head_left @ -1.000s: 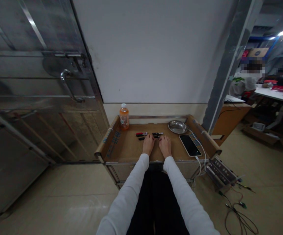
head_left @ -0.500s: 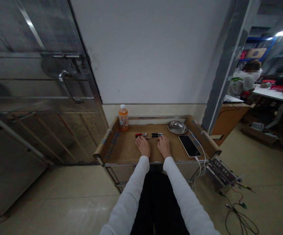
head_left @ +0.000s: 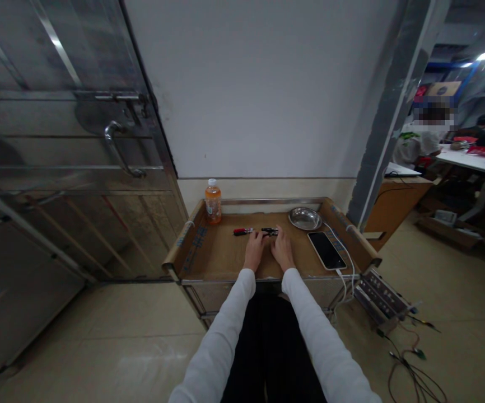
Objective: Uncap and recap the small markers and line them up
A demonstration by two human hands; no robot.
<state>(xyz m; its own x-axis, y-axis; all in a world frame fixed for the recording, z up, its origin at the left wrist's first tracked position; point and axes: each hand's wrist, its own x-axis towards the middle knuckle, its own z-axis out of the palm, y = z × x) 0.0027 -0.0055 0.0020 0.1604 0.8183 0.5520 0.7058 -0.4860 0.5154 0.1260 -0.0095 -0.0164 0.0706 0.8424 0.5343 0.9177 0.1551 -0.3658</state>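
The left hand (head_left: 254,250) and right hand (head_left: 283,249) were half-curled at the black tools (head_left: 269,230) on the table (head_left: 219,258); whether they gripped any could not be told; the red tool (head_left: 239,231) lay just leftward; all looked light, stiff, slick, best pinched mid-length.

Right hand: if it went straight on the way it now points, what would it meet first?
Most likely the small dark items, which lie right at the front of the right hand; depth is unclear, so it may be touching them.
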